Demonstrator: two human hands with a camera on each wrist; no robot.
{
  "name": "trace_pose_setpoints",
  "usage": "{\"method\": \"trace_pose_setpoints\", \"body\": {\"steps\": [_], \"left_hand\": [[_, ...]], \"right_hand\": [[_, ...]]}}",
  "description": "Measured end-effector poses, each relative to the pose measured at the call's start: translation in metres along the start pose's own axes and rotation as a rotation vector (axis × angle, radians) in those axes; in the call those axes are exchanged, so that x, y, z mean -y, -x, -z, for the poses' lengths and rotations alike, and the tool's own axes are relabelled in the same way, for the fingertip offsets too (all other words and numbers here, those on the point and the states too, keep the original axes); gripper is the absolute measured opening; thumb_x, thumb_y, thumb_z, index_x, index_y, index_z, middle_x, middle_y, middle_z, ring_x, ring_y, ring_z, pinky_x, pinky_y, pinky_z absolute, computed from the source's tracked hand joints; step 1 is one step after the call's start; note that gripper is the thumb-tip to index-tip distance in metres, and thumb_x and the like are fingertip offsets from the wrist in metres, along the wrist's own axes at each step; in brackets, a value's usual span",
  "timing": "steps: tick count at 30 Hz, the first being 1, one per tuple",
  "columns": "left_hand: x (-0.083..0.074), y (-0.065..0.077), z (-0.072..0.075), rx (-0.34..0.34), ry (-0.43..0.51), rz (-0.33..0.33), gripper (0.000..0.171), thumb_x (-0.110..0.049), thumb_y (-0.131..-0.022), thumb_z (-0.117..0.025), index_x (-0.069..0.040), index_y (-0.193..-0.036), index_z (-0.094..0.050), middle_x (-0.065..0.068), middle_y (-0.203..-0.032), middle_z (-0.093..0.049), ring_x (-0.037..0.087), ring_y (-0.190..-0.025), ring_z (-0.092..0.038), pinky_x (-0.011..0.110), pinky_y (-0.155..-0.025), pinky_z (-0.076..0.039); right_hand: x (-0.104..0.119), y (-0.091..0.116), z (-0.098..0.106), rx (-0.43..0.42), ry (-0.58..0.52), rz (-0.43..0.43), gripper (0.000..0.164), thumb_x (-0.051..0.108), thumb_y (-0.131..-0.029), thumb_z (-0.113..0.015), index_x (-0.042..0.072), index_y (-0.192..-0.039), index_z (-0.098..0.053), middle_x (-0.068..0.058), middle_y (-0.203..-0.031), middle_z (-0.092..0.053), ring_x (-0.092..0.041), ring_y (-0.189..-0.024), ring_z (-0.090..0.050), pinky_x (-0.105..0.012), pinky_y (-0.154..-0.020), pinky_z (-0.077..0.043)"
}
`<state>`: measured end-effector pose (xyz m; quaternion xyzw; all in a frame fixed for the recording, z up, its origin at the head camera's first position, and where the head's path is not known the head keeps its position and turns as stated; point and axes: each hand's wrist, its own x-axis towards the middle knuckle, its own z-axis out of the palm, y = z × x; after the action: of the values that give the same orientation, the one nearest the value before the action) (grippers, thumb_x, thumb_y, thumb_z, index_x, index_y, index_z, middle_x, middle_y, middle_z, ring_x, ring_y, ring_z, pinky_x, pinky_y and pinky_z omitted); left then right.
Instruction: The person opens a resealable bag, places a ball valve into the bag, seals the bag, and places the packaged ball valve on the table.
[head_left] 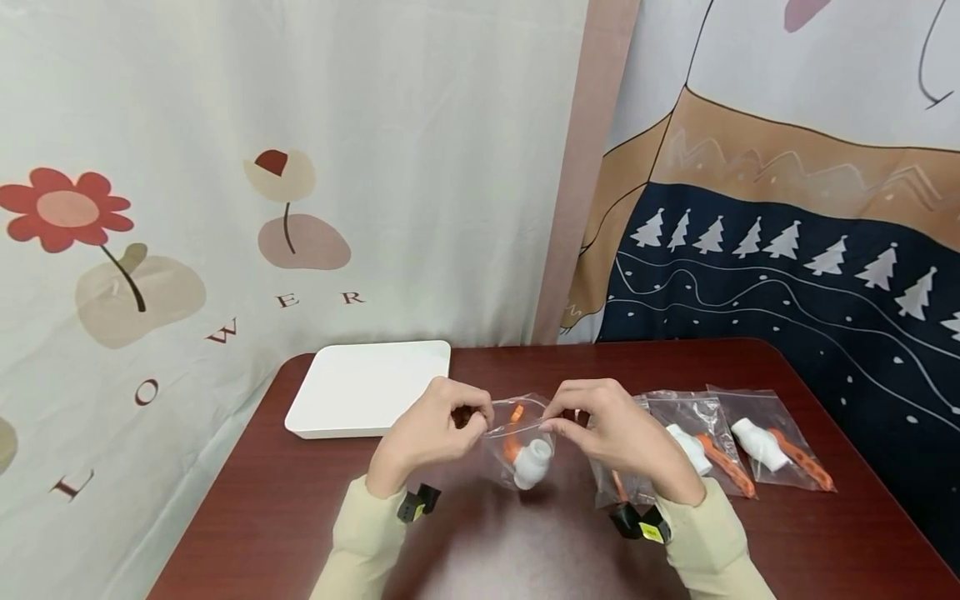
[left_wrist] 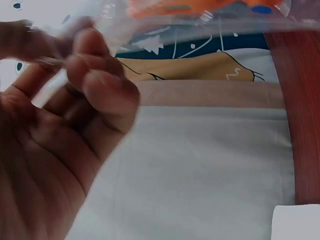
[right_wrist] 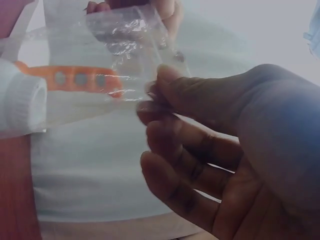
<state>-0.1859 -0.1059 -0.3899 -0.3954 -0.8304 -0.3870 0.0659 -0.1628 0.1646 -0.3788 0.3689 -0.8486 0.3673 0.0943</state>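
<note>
A clear plastic zip bag [head_left: 498, 454] hangs between both hands above the table. Inside it are a white plastic pipe fitting [head_left: 533, 463] and an orange strap-like handle with holes [right_wrist: 82, 79]. My left hand [head_left: 438, 423] pinches the bag's top edge at its left corner between thumb and fingers. At the opposite corner my right hand [head_left: 611, 425] pinches the same edge with thumb and forefinger; its other fingers curl loosely in the right wrist view. The orange part also shows through the plastic at the top of the left wrist view.
On the right of the dark red table [head_left: 300, 517] lie several similar clear bags with white fittings [head_left: 760, 444] and orange handles [head_left: 802, 460], partly behind the right hand. A white tray-like slab [head_left: 375, 383] lies at the back left. Printed curtains [head_left: 435, 167] hang behind.
</note>
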Motion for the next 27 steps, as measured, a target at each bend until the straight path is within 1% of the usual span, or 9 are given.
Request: {"method": "trace_pose_setpoints", "body": {"steps": [3,6,9,12,14,16,20,23,27], "left_hand": [[0.002,-0.001,0.001,-0.001,0.004,-0.082,0.024,0.001,-0.078,-0.050,-0.018,-0.063,-0.051,-0.014,-0.059,-0.037,-0.002,-0.054,-0.035,0.015,-0.052,-0.029],[0.003,-0.002,0.001,-0.010,0.008,-0.153,0.027,-0.001,-0.083,-0.057,-0.019,-0.065,-0.047,-0.007,-0.059,-0.039,-0.001,-0.055,-0.035,0.014,-0.051,-0.030],[0.004,-0.002,0.002,-0.039,0.007,-0.215,0.023,-0.005,-0.085,-0.067,-0.020,-0.071,-0.055,-0.005,-0.067,-0.051,0.001,-0.061,-0.046,0.013,-0.055,-0.038],[0.004,-0.002,0.003,-0.069,0.021,-0.267,0.017,-0.007,-0.088,-0.072,-0.019,-0.079,-0.062,-0.008,-0.081,-0.061,0.003,-0.075,-0.057,0.015,-0.069,-0.048],[0.003,-0.002,0.003,-0.090,0.042,-0.287,0.015,-0.006,-0.090,-0.073,-0.017,-0.082,-0.065,-0.007,-0.085,-0.065,0.003,-0.080,-0.062,0.018,-0.075,-0.052],[0.003,-0.003,0.003,-0.106,0.071,-0.292,0.014,-0.005,-0.092,-0.073,-0.016,-0.085,-0.068,-0.006,-0.084,-0.067,0.002,-0.079,-0.062,0.018,-0.074,-0.053],[0.002,-0.003,0.003,-0.139,0.079,-0.263,0.014,-0.005,-0.093,-0.074,-0.018,-0.089,-0.070,-0.005,-0.078,-0.066,0.000,-0.066,-0.055,0.015,-0.060,-0.047],[0.001,-0.003,0.004,-0.160,0.041,-0.220,0.012,-0.007,-0.093,-0.074,-0.018,-0.091,-0.070,-0.007,-0.078,-0.066,0.001,-0.060,-0.048,0.016,-0.053,-0.041],[0.001,-0.003,0.004,-0.184,0.005,-0.195,0.007,-0.010,-0.094,-0.074,-0.015,-0.093,-0.069,-0.006,-0.079,-0.067,0.003,-0.058,-0.045,0.017,-0.052,-0.038]], "right_hand": [[-0.001,0.001,0.003,-0.014,-0.004,-0.001,0.005,0.016,-0.091,-0.078,0.021,-0.092,-0.078,0.015,-0.087,-0.069,0.001,-0.076,-0.060,-0.024,-0.068,-0.054],[-0.003,0.002,0.007,-0.026,0.005,-0.010,0.005,0.016,-0.091,-0.078,0.021,-0.092,-0.077,0.016,-0.088,-0.069,0.001,-0.075,-0.059,-0.023,-0.066,-0.053],[-0.006,0.004,0.011,-0.040,-0.005,-0.018,0.007,0.015,-0.091,-0.078,0.022,-0.092,-0.076,0.016,-0.089,-0.068,0.000,-0.075,-0.058,-0.022,-0.066,-0.052],[-0.008,0.005,0.013,-0.067,-0.033,-0.021,0.011,0.013,-0.090,-0.079,0.024,-0.092,-0.075,0.015,-0.090,-0.069,-0.002,-0.077,-0.060,-0.023,-0.068,-0.053],[-0.010,0.005,0.014,-0.092,-0.041,-0.018,0.013,0.013,-0.089,-0.080,0.025,-0.093,-0.075,0.015,-0.089,-0.070,-0.002,-0.077,-0.061,-0.023,-0.069,-0.054],[-0.012,0.005,0.016,-0.115,-0.044,-0.018,0.014,0.012,-0.088,-0.080,0.025,-0.093,-0.076,0.014,-0.088,-0.071,-0.002,-0.077,-0.061,-0.024,-0.069,-0.054],[-0.014,0.005,0.018,-0.144,-0.060,-0.031,0.015,0.011,-0.087,-0.081,0.024,-0.094,-0.077,0.013,-0.087,-0.072,-0.003,-0.075,-0.062,-0.024,-0.067,-0.054],[-0.014,0.006,0.018,-0.163,-0.082,-0.025,0.014,0.011,-0.087,-0.081,0.022,-0.095,-0.079,0.012,-0.088,-0.074,-0.004,-0.074,-0.062,-0.022,-0.065,-0.053],[-0.015,0.006,0.017,-0.194,-0.100,-0.014,0.013,0.011,-0.087,-0.081,0.020,-0.096,-0.080,0.009,-0.090,-0.076,-0.005,-0.074,-0.064,-0.020,-0.065,-0.054]]}}
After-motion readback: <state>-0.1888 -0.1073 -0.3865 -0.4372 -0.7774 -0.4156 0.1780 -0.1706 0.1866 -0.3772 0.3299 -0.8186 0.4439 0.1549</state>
